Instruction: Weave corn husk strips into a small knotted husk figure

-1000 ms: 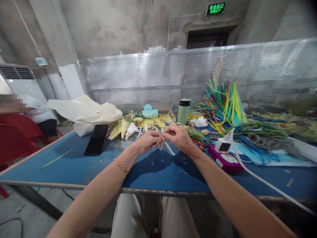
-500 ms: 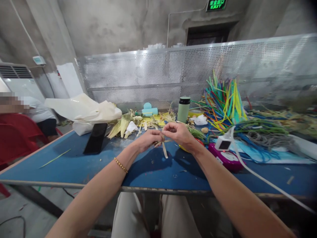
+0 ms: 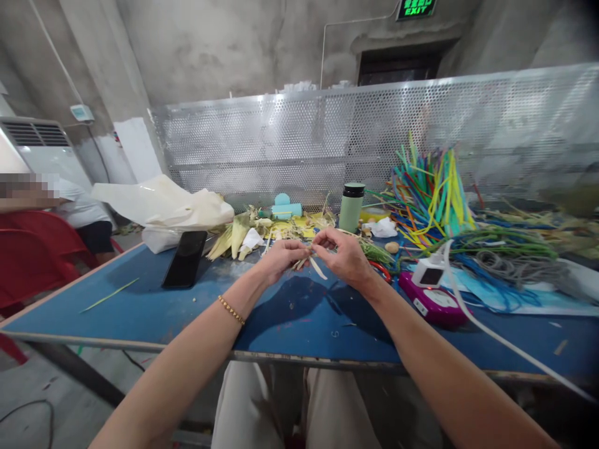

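Observation:
Over the blue table (image 3: 140, 312), my left hand (image 3: 279, 257) and my right hand (image 3: 344, 254) meet at the fingertips. Both pinch a pale strip of dried corn husk (image 3: 317, 267). Its loose end slants down to the right between the hands. A bead bracelet (image 3: 231, 310) circles my left wrist. Behind the hands lies a heap of corn husks (image 3: 243, 236).
A black phone (image 3: 184, 267) lies left of my hands. A green flask (image 3: 351, 207) stands behind them. A bundle of coloured strips (image 3: 430, 193), a purple device (image 3: 433, 302) with a white cable (image 3: 496, 337) and tangled cords lie right. A person sits at far left by red chairs (image 3: 28, 262).
The husk strip's free end swung from hanging straight down to slanting right. Both hands shifted slightly and kept their pinch.

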{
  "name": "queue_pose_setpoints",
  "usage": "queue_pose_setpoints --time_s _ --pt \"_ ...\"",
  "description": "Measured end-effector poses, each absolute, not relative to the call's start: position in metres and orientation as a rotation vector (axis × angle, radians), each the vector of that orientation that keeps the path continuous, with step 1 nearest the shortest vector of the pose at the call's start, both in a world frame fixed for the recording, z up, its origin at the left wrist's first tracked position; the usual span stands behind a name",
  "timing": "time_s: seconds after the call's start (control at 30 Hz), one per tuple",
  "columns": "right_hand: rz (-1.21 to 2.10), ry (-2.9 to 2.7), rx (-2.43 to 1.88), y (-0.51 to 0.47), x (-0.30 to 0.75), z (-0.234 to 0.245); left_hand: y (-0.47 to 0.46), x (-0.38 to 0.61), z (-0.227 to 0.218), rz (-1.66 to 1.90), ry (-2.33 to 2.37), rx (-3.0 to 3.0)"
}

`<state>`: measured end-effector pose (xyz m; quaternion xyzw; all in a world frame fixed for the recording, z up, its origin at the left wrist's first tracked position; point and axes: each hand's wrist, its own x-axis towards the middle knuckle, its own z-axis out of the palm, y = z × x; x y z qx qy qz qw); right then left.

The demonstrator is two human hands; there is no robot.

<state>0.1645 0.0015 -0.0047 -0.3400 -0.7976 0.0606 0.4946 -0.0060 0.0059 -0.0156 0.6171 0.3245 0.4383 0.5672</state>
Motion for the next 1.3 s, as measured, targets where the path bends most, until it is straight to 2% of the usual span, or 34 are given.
queue_pose_setpoints --time_s 0.2,0.43,1.3 --pt "-0.161 -2.043 -0.752 -0.0018 0.1654 -0.0028 0.0098 -0.0061 -0.015 1.154 0.767 1.352" --pt "-0.31 -2.086 -0.702 0.0042 0.1682 -0.0074 0.0095 -0.0061 -0.0116 1.193 0.73 1.225" --pt "-0.566 -2.168 -0.71 0.0065 0.1721 -0.0108 0.0116 -0.0064 -0.0123 1.181 0.603 1.153"
